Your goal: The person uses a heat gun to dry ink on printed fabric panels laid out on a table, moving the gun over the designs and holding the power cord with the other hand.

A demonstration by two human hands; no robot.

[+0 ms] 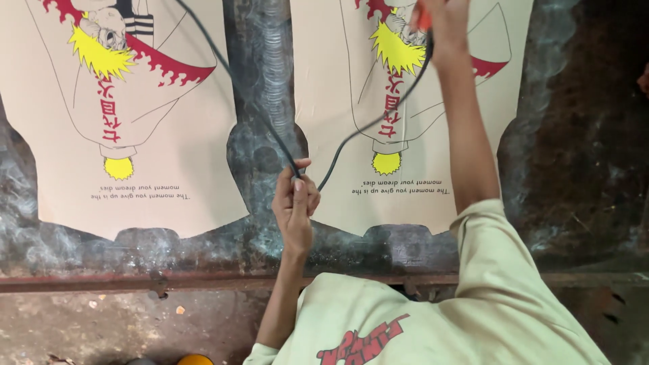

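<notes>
Meanwhile left hand (295,203) pinches black cable (365,128) between two cream printed sheets (135,115)

Light even and soft, moderately bright; source probably overhead, though no lamp shows. The pale beige printed cloth panels (169,135) are lit flat, no blown highlights. Faint dull sheen on the dark mottled metal worktable (260,74) between them. Right side of the table falls off into deep brown shadow, detail lost there. Shadows under the thin black cable (365,128) weak, barely visible. Raised right hand (443,23) at the top edge is smeared by motion blur; left hand (295,203) sharp. Slight softness towards the corners.
</notes>
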